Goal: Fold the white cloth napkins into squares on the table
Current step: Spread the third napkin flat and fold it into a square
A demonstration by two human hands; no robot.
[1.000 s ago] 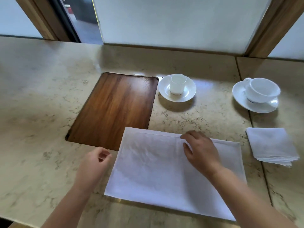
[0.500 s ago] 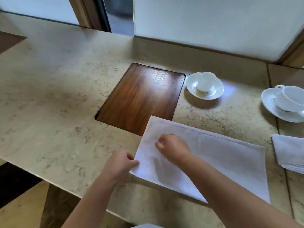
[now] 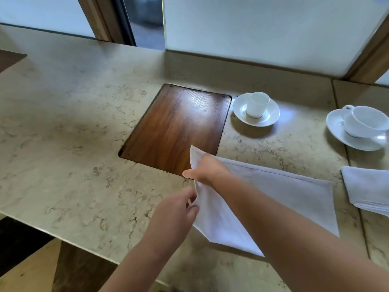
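A white cloth napkin [image 3: 280, 194], folded once into a long rectangle, lies on the marble table [image 3: 69, 157]. Its left end is lifted off the surface. My right hand [image 3: 207, 168] grips the far left corner, which stands up over the wood inlay. The near left corner is pinched by my left hand [image 3: 179, 207]. A stack of folded white napkins [image 3: 368, 189] rests at the right edge of the view.
A dark wooden panel [image 3: 174, 129] is set flush into the table behind the napkin. A small white cup on a saucer [image 3: 255, 109] stands right of it, and a larger cup and saucer [image 3: 357, 127] farther right. The table's near edge runs diagonally at lower left.
Both hands went to the napkin's left end and took hold of its corners. That end has risen off the table. The camera view swung left.
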